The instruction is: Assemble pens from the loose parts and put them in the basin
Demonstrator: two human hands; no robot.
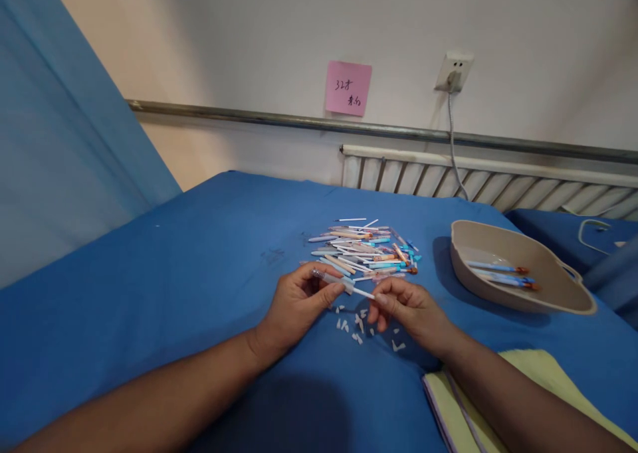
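My left hand (pixel 299 303) pinches a pale pen barrel (pixel 329 278) between thumb and fingers. My right hand (pixel 409 310) pinches the end of a thin white refill (pixel 362 293) that runs into that barrel. Both hands hover just above the blue cloth (pixel 174 287). Beyond them lies a heap of several pens and refills (pixel 366 250). Small white caps (pixel 356 325) are scattered under my hands.
A beige tray (pixel 563 300) at the right holds a few blue pens (pixel 503 275). A yellow cloth (pixel 528 380) lies near my right forearm. A radiator (pixel 478 181), a wall socket with cable (pixel 452 74) and a pink note (pixel 348 88) are behind.
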